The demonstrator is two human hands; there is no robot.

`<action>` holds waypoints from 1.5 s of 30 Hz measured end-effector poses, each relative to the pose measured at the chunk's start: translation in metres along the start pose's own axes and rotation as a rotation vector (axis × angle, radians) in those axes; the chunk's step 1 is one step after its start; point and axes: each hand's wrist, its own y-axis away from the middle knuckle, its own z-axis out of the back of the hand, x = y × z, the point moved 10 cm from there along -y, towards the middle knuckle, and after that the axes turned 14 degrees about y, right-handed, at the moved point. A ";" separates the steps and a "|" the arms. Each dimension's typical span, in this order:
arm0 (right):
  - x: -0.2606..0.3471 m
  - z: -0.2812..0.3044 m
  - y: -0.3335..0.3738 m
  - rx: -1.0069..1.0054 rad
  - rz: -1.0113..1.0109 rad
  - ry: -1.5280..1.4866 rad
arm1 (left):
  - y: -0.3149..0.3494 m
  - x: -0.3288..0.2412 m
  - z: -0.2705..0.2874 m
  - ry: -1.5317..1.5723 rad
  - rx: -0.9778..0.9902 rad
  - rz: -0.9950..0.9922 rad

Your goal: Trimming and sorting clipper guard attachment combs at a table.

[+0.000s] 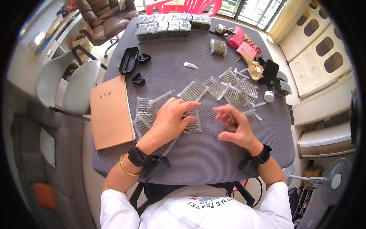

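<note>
While we work at the grey table (pixel 198 160):
Left hand (pixel 171 120): our fingers spread, pressing flat on a clear comb (pixel 190 121).
Right hand (pixel 234 126): curled at 3 o'clock, pinching a small piece (pixel 231 120).

The scene is being lit brightly and evenly by daylight, which is being let in through the windows (pixel 263 9) at the top edge. The glass there is being washed out to near white. The grey tabletop (pixel 198 152) is being shown in soft light, with only faint shadows being cast under the hands. A pale sheen is being thrown off the floor at upper left. Straight lines are being bent strongly toward the rim, and the corners are being cut off by a black circular border. The centre is being kept sharp; the right hand's fingers (pixel 221 111) are being slightly blurred.
</note>
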 end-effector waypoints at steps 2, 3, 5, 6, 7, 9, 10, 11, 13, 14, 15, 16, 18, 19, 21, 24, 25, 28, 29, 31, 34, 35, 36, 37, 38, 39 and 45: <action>-0.009 0.002 0.000 -0.050 -0.022 0.071 | -0.001 0.006 -0.007 0.517 -0.008 0.163; -0.017 -0.010 0.002 0.048 -0.048 0.013 | -0.003 -0.003 -0.009 0.530 -0.013 0.110; -0.006 -0.023 0.001 0.153 -0.045 -0.017 | 0.002 -0.007 -0.010 0.542 -0.029 0.056; 0.000 -0.020 -0.002 0.147 -0.029 -0.016 | 0.002 -0.010 -0.006 0.567 -0.042 0.016; 0.003 -0.008 -0.003 0.087 -0.031 -0.049 | 0.001 -0.016 0.006 0.473 -0.093 -0.045; -0.002 0.025 -0.007 -0.062 -0.025 -0.061 | -0.004 -0.010 0.025 0.221 -0.186 -0.112; 0.001 0.038 -0.010 -0.065 -0.019 -0.060 | -0.002 -0.011 0.035 -0.030 -0.283 -0.161; 0.009 0.067 -0.011 -0.237 -0.017 0.211 | -0.003 -0.003 0.032 -0.112 -0.250 -0.087; 0.021 0.091 -0.007 -0.411 -0.011 0.481 | -0.002 -0.002 0.023 -0.225 -0.210 -0.123; 0.027 0.094 -0.005 -0.450 0.016 0.557 | -0.002 -0.004 0.017 -0.336 -0.169 -0.153; 0.033 0.097 -0.004 -0.489 0.043 0.631 | -0.003 -0.004 0.017 -0.338 -0.170 -0.156; 0.031 0.094 -0.003 -0.494 0.041 0.633 | -0.006 0.000 0.016 -0.305 -0.155 -0.120; 0.020 0.053 -0.008 -0.255 0.068 0.368 | -0.006 0.005 0.014 -0.271 -0.132 -0.085; 0.016 0.042 -0.009 -0.256 0.067 0.365 | -0.002 0.001 0.017 -0.263 -0.152 -0.140; 0.006 0.027 -0.011 -0.200 0.018 0.354 | -0.005 -0.011 0.013 -0.240 -0.156 -0.216; -0.016 0.009 -0.011 -0.046 -0.188 0.076 | 0.003 -0.049 0.011 -0.213 -0.144 -0.350; -0.025 0.001 -0.009 0.034 -0.235 -0.036 | 0.008 -0.061 0.012 -0.207 -0.160 -0.419; -0.028 -0.019 -0.001 0.249 -0.253 -0.226 | 0.016 -0.071 0.012 -0.159 -0.197 -0.510; -0.027 -0.021 0.000 0.271 -0.247 -0.285 | 0.017 -0.072 0.013 -0.128 -0.197 -0.521; -0.022 -0.019 0.000 0.256 -0.249 -0.215 | 0.019 -0.075 0.012 -0.091 -0.192 -0.530; -0.024 -0.020 0.005 0.301 -0.286 -0.306 | 0.024 -0.080 0.019 0.014 -0.257 -0.536; -0.023 -0.026 0.008 0.361 -0.321 -0.468 | 0.027 -0.083 0.018 0.043 -0.248 -0.567; -0.024 -0.025 0.009 0.355 -0.325 -0.469 | 0.028 -0.086 0.018 0.073 -0.240 -0.598; -0.020 -0.025 0.008 0.344 -0.291 -0.551 | 0.027 -0.087 0.015 0.100 -0.219 -0.603; -0.016 -0.024 0.007 0.333 -0.256 -0.631 | 0.025 -0.089 0.016 0.102 -0.218 -0.600; -0.017 -0.022 0.007 0.334 -0.259 -0.633 | 0.018 -0.082 0.017 0.060 -0.208 -0.482; -0.033 0.007 0.004 0.103 -0.345 -0.486 | 0.004 -0.022 0.027 -0.070 -0.210 -0.026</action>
